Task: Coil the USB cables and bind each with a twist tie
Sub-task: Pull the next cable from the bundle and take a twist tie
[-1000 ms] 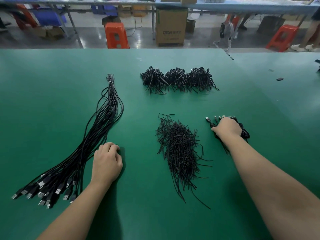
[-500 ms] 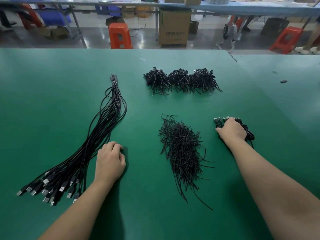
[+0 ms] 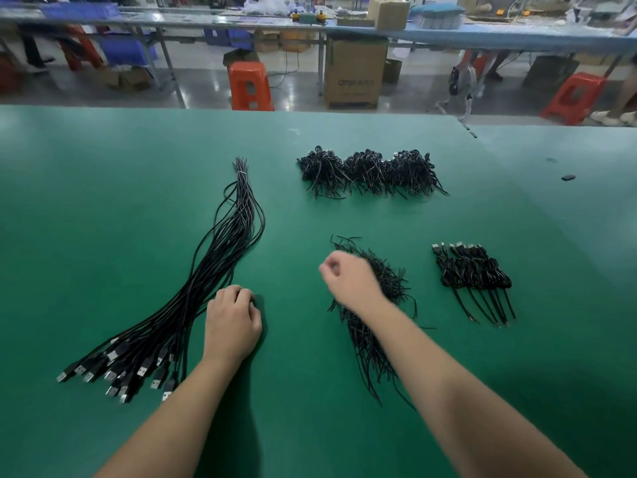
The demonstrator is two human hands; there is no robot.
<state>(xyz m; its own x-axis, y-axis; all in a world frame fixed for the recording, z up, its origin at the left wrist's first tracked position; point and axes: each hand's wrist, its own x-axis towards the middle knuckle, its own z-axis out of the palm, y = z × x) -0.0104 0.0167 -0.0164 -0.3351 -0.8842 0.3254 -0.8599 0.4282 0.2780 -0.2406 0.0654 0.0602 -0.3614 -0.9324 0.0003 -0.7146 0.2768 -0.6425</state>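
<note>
A long bundle of straight black USB cables (image 3: 220, 270) lies at the left of the green table (image 3: 103, 208), plugs (image 3: 113, 370) fanned toward me. My left hand (image 3: 232, 322) rests beside the bundle's right edge, fingers curled under, and no cable shows in its grip. My right hand (image 3: 348, 281), blurred, hovers over the loose heap of black twist ties (image 3: 368, 343) with fingers curled, and I see nothing in it. Several coiled cables (image 3: 472, 270) lie in a row to its right, free of both hands.
Three clumps of black coiled cables (image 3: 368, 172) sit at the back centre. A small black object (image 3: 568, 177) lies far right. Beyond the table's far edge stand an orange stool (image 3: 250, 86), a cardboard box (image 3: 355, 77) and another workbench.
My right hand has left the coiled cables at the right and swung left over the twist tie heap. My left hand has stayed beside the bundle.
</note>
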